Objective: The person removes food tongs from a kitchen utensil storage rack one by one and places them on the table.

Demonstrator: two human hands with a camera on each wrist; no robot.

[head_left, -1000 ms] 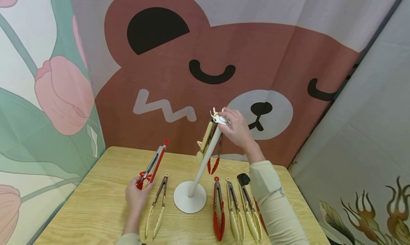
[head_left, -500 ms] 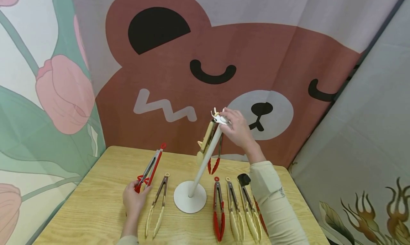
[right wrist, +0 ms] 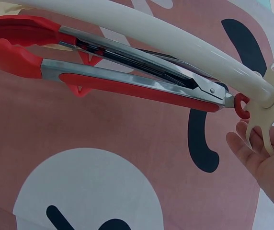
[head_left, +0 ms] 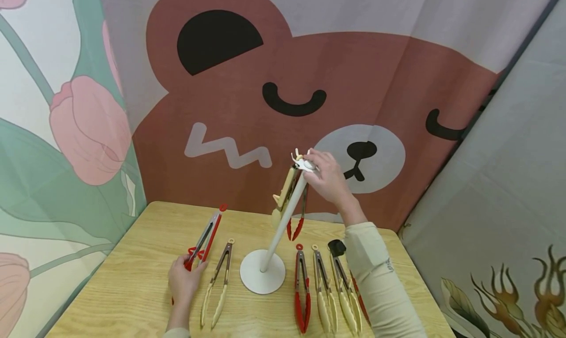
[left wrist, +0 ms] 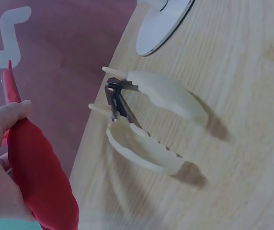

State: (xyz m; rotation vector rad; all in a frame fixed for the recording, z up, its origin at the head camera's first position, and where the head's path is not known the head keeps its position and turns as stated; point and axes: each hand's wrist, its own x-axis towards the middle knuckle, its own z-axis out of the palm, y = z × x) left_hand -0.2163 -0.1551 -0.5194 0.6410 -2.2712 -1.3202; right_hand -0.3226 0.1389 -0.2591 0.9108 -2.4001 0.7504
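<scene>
My left hand holds a pair of red tongs by the red tips, the loop end pointing up and away. In the left wrist view a red tong head lies along the palm. At the top of a white utensil stand, my right hand grips the hook piece, thumb below and fingers above. Another pair of red tongs hangs there by its red loop, as the right wrist view shows. Cream tongs hang beside it.
Open cream tongs lie between my left hand and the stand's round base. Right of the base lie red tongs, cream tongs and black-ended cream tongs. Another red piece shows beside my right sleeve. A bear-print curtain hangs behind.
My left hand has drawn slightly left and toward me with the red tongs, whose loop end has sunk lower. My right hand keeps its place on the hook piece.
</scene>
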